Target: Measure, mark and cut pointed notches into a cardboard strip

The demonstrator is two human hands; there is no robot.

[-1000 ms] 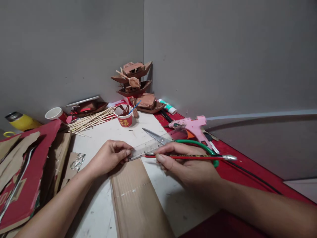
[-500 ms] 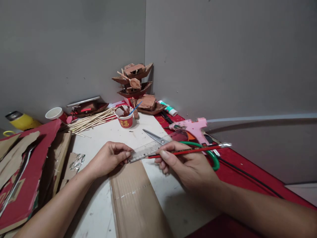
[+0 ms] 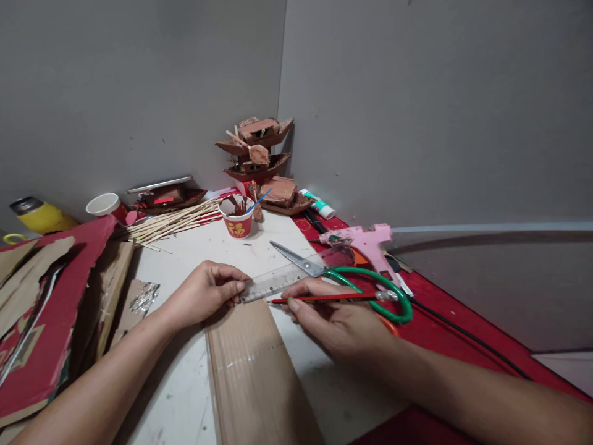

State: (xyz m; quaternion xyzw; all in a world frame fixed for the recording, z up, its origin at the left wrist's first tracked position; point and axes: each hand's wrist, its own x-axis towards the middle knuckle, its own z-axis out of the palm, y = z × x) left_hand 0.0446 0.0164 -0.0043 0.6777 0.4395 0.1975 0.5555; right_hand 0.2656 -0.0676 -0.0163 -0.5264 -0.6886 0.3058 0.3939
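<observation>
A clear plastic ruler (image 3: 273,281) lies across the far end of a brown cardboard strip (image 3: 254,364). My left hand (image 3: 215,290) pinches the ruler's left end between thumb and fingers. In my right hand (image 3: 331,312) is a red and black pencil (image 3: 333,298), its tip pointing left near the ruler's lower edge and the cardboard's corner. Just beyond that hand lie green-handled scissors (image 3: 306,262), their blades resting over the ruler.
Behind stand a red paper cup (image 3: 237,225) with brown paint, thin wooden sticks (image 3: 180,224) and brown model boats (image 3: 259,164). A pink glue gun (image 3: 365,241) lies at right. Cardboard pieces (image 3: 92,296) and a yellow bottle (image 3: 44,217) are at left.
My right hand has shifted a little left and down, bringing the pencil tip nearer the cardboard and showing more of the scissors' handles. My left hand still holds the ruler.
</observation>
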